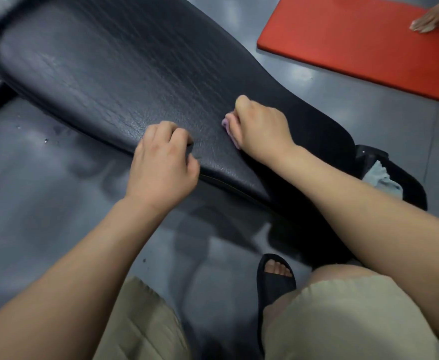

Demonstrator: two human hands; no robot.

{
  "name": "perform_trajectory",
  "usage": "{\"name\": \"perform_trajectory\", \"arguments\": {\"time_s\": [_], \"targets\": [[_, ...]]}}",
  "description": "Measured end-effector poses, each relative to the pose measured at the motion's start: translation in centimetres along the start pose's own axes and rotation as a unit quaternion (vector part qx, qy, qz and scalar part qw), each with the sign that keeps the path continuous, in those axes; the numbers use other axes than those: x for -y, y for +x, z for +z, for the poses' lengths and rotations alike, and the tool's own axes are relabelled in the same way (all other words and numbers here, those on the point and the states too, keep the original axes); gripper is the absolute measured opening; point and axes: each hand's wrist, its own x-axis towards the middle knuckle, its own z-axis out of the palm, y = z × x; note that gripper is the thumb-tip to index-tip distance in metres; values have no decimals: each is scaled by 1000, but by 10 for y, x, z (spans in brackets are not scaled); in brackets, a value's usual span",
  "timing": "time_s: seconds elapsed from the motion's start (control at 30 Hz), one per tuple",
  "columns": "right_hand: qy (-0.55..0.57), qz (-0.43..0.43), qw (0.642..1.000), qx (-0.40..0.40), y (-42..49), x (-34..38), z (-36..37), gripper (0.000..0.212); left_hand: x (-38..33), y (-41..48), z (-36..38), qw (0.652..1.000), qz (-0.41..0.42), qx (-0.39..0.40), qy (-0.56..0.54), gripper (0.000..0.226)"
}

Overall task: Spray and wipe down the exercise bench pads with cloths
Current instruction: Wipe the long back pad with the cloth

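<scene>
Cloth [229, 129] mostly under right hand [261, 126]

long black bench pad [114, 74], grained leather-like cover, creased and faintly glossy, running diagonally from upper left to lower right and narrowing toward the near end. small pink-lilac cloth [229, 128], bunched up, pressed flat against the pad's top near the narrow part, mostly hidden, only its left edge showing. second cloth [380, 179], pale grey-blue, crumpled, lying on the dark frame part just past the pad's lower right end.
</scene>
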Motion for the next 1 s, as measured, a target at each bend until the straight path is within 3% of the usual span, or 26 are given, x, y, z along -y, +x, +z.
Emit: {"name": "perform_trajectory", "arguments": {"time_s": [0.2,0.4,0.53,0.63,0.73,0.83,0.9,1.0], "targets": [[-5,-191,982,-7,-47,22,6,30,7,-5,-1,999,-24,-27,-33,26],[9,-84,996,10,20,18,3,28,3,2,-5,999,-42,-28,-19,27],[17,-153,988,0,-20,2,4,28,-1,14,-6,997,-64,-30,-12,23],[36,-163,984,59,-60,-27,-4,30,-11,20,-1,997,-67,-24,-1,24],[107,-95,982,119,-80,-56,-20,30,-35,27,9,999,-15,15,-50,21],[237,62,968,52,-90,-81,-36,17,-69,38,26,986,80,68,-126,28],[315,179,932,9,-95,-98,-44,16,-97,48,40,976,111,100,-160,31],[422,313,851,-11,-107,-121,-50,9,-143,64,61,957,121,136,-226,38]]}}
